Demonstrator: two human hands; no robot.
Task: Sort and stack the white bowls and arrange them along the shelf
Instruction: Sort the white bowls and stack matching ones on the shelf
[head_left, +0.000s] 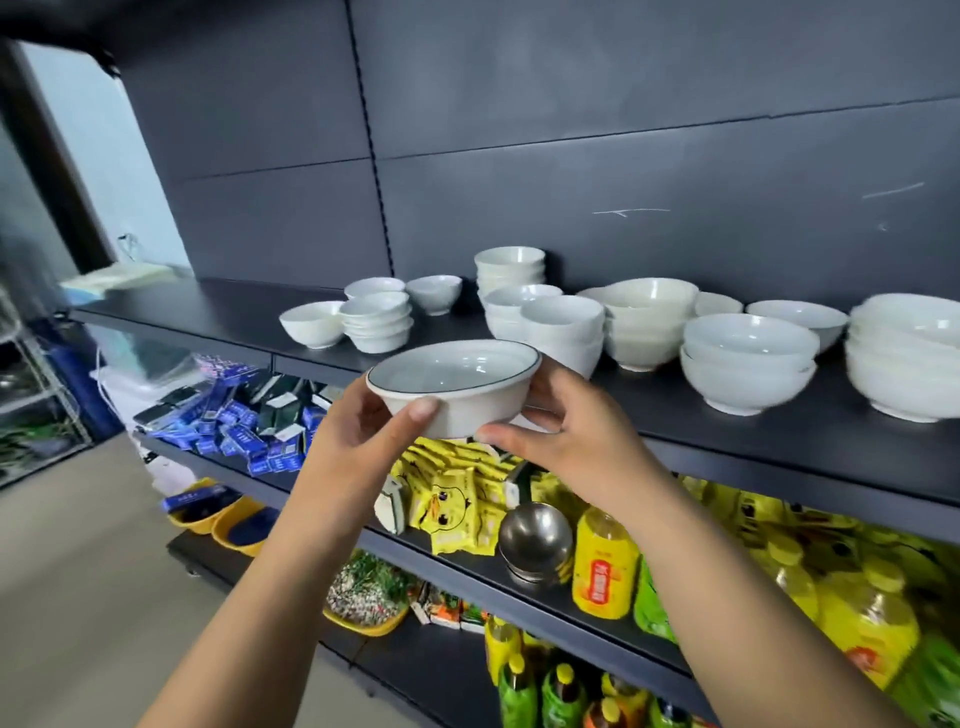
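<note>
A white bowl with a dark rim line (457, 387) is held in the air just in front of the dark top shelf (218, 312). My left hand (363, 431) grips its left side, thumb on the wall. My right hand (561, 436) grips its right side and base. On the shelf stand white bowls: a single small bowl (311, 323), a small stack (377, 322), another small bowl (434, 292), a tall stack (510, 267), a mid stack (563, 325), a cream stack (647, 325), a larger stack (748, 364) and a big stack (906, 353) at far right.
The shelf's left part holds only a pale flat pack (117, 278). Below are blue boxes (234, 431), yellow snack packs (457, 499), steel bowls (535, 540) and yellow bottles (605, 564). A wire rack (36, 395) stands at left on a beige floor.
</note>
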